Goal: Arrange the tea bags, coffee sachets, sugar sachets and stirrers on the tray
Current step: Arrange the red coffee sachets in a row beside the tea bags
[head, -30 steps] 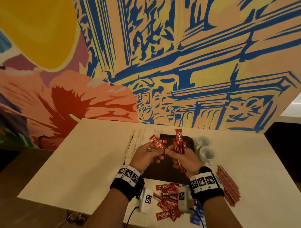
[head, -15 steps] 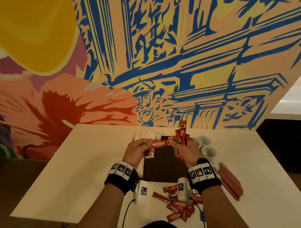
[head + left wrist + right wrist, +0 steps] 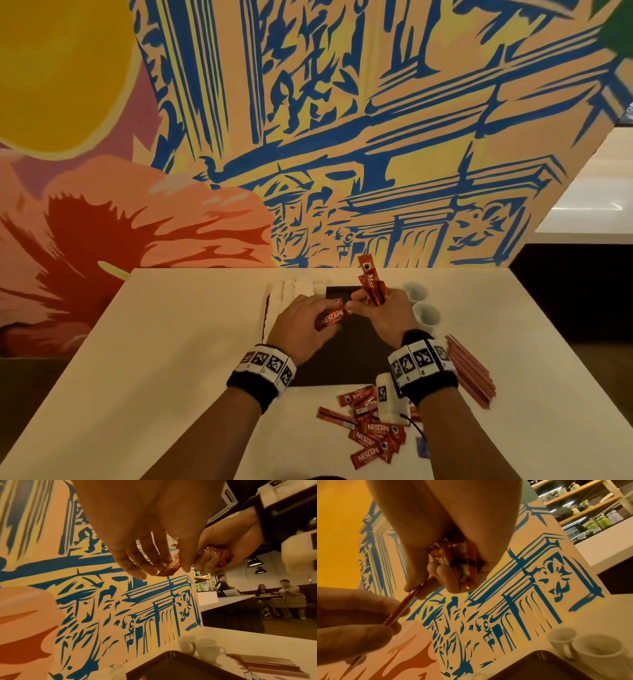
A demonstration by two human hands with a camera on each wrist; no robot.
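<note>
Both hands are raised above the dark tray (image 3: pixel 346 363), which lies on the pale surface (image 3: pixel 171 342) in front of a painted wall. The left hand (image 3: pixel 301 325) pinches one red coffee sachet (image 3: pixel 331 318) between thumb and fingertips; its label faces up in the head view, and in the left wrist view its end pokes out below the fingertips (image 3: pixel 135 572). The far end of that same sachet meets the thumb and forefinger of the right hand (image 3: pixel 387 311), so both grips are on it at once (the right wrist view shows it edge-on, running between the two hands). The right hand's other fingers are curled around a bundle of coffee sachets (image 3: pixel 371 284) that stands upright out of the fist.

Along the tray's left and far edges runs a row of white packets (image 3: pixel 291 291); what they are is too blurred to tell. Two white cups (image 3: pixel 421 305) stand just beside the tray's right edge, one behind the other. Nearer the person, to the right, a stack of reddish-brown stirrers (image 3: pixel 471 370) lies on the surface. A loose heap of coffee sachets (image 3: pixel 370 431) lies on the surface at the near edge of the tray, below the right wrist, with something blue (image 3: pixel 423 447) at its right.
</note>
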